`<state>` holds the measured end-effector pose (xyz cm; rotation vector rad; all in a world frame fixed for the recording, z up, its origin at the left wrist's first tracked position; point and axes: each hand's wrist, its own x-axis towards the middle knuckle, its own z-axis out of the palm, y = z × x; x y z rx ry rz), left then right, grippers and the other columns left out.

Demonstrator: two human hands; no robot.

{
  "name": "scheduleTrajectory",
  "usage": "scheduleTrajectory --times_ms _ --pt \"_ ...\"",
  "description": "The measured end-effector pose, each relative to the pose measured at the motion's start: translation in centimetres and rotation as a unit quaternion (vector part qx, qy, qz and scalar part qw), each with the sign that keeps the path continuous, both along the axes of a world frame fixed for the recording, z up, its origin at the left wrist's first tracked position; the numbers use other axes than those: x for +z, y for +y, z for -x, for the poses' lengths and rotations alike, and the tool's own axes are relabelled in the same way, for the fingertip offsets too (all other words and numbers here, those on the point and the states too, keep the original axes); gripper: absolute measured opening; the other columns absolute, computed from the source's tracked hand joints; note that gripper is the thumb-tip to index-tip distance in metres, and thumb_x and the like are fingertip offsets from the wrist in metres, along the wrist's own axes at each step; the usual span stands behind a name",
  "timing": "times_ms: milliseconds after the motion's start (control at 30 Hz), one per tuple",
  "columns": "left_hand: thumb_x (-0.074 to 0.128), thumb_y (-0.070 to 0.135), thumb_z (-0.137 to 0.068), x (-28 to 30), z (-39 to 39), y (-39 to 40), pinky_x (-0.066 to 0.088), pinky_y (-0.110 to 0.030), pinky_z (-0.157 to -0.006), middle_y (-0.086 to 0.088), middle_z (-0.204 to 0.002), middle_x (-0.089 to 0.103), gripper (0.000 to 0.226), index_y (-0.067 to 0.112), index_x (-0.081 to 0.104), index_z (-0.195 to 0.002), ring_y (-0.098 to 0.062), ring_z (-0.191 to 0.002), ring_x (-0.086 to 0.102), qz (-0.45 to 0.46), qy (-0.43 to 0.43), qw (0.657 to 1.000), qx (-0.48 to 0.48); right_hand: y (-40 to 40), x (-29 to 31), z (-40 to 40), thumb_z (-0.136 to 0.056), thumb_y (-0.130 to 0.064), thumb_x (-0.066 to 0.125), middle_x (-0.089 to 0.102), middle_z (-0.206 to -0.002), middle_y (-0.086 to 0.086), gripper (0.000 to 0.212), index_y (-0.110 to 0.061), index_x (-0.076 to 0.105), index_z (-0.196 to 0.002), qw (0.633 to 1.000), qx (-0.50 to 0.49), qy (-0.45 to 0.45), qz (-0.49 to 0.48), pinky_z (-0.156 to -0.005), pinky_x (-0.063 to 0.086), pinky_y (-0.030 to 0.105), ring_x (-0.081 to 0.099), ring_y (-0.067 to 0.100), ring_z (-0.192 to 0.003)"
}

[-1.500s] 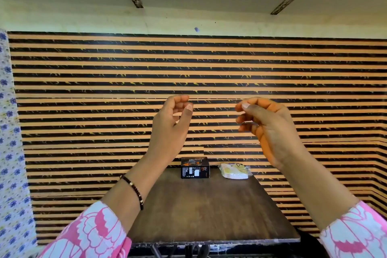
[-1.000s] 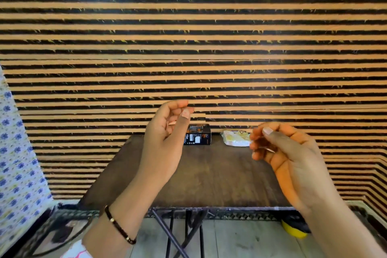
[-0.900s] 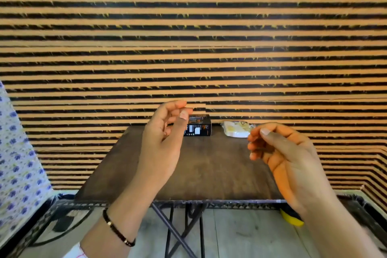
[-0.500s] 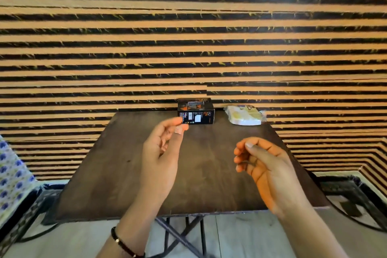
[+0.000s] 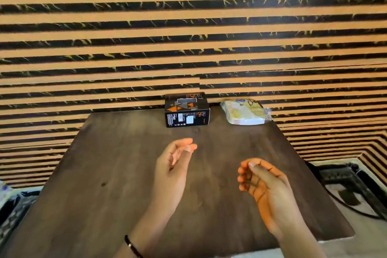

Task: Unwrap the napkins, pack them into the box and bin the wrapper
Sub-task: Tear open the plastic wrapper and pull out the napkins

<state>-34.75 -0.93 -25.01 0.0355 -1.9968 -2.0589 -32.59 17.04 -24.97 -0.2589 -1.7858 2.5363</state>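
Nothing is held: the left hand [image 5: 173, 165] and the right hand [image 5: 263, 182] hover over the counter [image 5: 117, 174], both empty, fingers loosely curled and half open. The wrapped napkins [image 5: 246, 112] lie just right of the box [image 5: 187, 109], both at the counter's far edge by the striped wall [image 5: 188, 27]. The reach is judged best aimed at the crinkled wrapper end farthest from the box, where the film can be pinched and torn. Print is seen on the box, but nothing is legible.
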Motion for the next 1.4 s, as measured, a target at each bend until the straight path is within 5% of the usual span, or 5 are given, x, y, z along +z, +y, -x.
scheduleTrajectory --times_ms 600,800,967,1133,1400 --pt "0.049 0.016 -0.094 -7.5 22.2 14.3 0.047 -0.025 -0.079 0.001 -0.103 0.064 0.014 0.021 0.061 -0.098 -0.014 -0.098 0.060 -0.031 -0.235 0.972 -0.007 15.2 -6.4 24.3 -0.088 -0.004 0.056 0.071 -0.080 0.005 0.019 -0.015 0.068 -0.078 0.989 0.011 -0.116 -0.086 -0.069 0.045 0.032 0.060 0.020 -0.077" --pt "0.054 0.023 -0.092 -10.4 29.5 18.4 0.039 -0.032 -0.095 -0.004 -0.123 0.054 0.037 0.012 0.050 -0.127 -0.017 -0.110 0.050 -0.002 -0.307 0.952 0.016 17.7 -12.1 33.8 -0.075 -0.025 0.063 0.063 -0.119 0.011 0.033 -0.024 0.061 -0.108 0.942 -0.062 -0.120 -0.308 -0.096 0.047 0.047 0.057 0.029 -0.110" --pt "0.059 0.020 -0.088 -13.6 33.5 19.6 0.038 -0.030 -0.102 -0.001 -0.136 0.048 0.051 0.018 0.042 -0.136 -0.019 -0.122 0.048 0.091 -0.281 0.955 0.031 18.7 -15.7 37.1 -0.077 -0.023 0.062 0.031 -0.149 0.008 0.069 -0.023 0.035 -0.141 0.866 -0.013 -0.118 -0.485 -0.106 0.027 0.042 0.027 0.032 -0.135" --pt "0.052 0.014 -0.091 -15.9 33.8 18.9 0.043 -0.016 -0.081 0.007 -0.128 0.057 0.044 0.029 0.045 -0.132 -0.011 -0.110 0.056 0.191 -0.217 0.954 -0.077 18.6 -17.2 36.3 -0.080 -0.012 0.060 0.032 -0.146 0.003 0.069 -0.024 0.031 -0.141 0.879 0.034 -0.081 -0.468 -0.104 0.037 0.039 0.034 0.025 -0.131" --pt "0.048 0.017 -0.091 -16.2 29.2 16.0 0.043 -0.026 -0.078 0.001 -0.128 0.059 0.047 0.030 0.040 -0.135 -0.027 -0.108 0.059 0.336 -0.203 0.914 -0.100 16.3 -17.0 30.4 -0.079 -0.010 0.060 0.030 -0.146 -0.002 0.073 -0.027 0.026 -0.142 0.882 0.059 -0.104 -0.456 -0.101 0.041 0.033 0.035 0.022 -0.132"
